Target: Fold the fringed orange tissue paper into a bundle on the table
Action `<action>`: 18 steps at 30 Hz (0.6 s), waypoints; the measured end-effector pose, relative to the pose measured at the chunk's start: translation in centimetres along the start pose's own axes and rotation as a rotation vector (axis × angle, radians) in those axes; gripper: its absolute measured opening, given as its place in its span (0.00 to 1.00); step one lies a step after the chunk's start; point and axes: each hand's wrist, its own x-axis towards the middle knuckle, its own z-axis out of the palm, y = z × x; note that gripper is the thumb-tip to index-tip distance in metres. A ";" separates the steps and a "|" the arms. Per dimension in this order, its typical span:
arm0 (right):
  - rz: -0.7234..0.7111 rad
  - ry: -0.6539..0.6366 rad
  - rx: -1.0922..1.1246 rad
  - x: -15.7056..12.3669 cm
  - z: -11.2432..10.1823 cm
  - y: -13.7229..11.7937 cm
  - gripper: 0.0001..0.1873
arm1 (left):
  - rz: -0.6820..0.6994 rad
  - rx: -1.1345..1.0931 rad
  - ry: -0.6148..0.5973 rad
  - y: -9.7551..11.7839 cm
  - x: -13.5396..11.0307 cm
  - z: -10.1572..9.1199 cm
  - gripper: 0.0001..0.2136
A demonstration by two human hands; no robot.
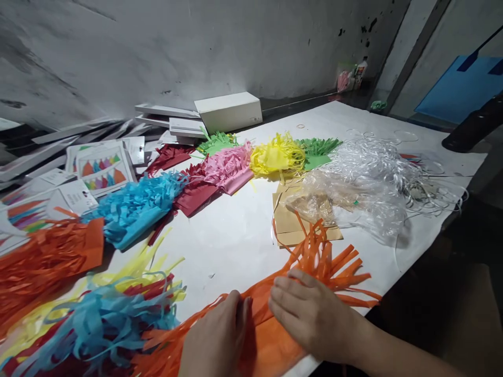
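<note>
- Right fingers (pixel 287 299): together, flat on orange paper (pixel 269 345)
- Left fingers (pixel 231 308): bent, pinch unclear
- Step, I judge: smoothing
- Next: even pressure, sparing fringe (pixel 324 257) at one o'clock

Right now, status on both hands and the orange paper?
Left hand and right hand both on the orange paper. Fringe splayed at its right end. Blue streamers close beside its left end.
</note>
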 end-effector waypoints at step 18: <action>-0.044 0.039 0.168 -1.0 0.6 -0.2 0.12 | 0.698 -0.030 0.610 -2.9 -2.1 2.7 0.10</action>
